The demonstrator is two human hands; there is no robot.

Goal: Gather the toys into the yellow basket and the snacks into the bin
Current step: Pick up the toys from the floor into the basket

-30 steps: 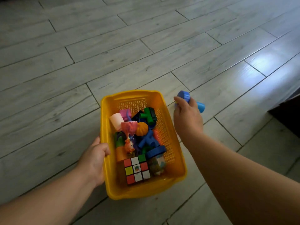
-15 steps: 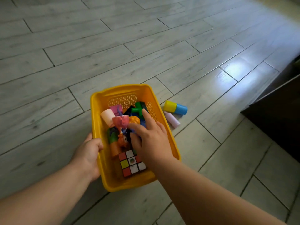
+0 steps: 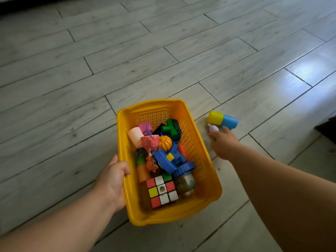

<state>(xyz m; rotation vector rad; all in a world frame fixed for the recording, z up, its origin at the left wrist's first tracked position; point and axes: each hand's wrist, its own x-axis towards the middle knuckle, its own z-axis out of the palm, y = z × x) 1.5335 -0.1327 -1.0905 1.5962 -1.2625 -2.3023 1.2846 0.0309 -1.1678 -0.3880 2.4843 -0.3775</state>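
The yellow basket (image 3: 209, 179) sits on the floor, full of several toys: a colour cube (image 3: 161, 190), a blue piece with a yellow stud (image 3: 166, 160), an orange pumpkin (image 3: 165, 142) and a green block (image 3: 171, 127). My left hand (image 3: 112, 180) grips the basket's left rim. To the right of the basket lie a yellow and blue cylinder (image 3: 222, 119) and a small pale pink toy (image 3: 213, 128). My right hand (image 3: 222, 142) reaches over the floor with its fingertips at the pink toy; whether it has hold of it is unclear.
Pale wood-look floor planks (image 3: 127, 60) spread all around. A dark piece of furniture (image 3: 327, 130) shows at the right edge. No bin or snacks are in view.
My right hand put a blue piece into the basket, then left it and went right to the toys on the floor. My left hand kept its hold on the rim.
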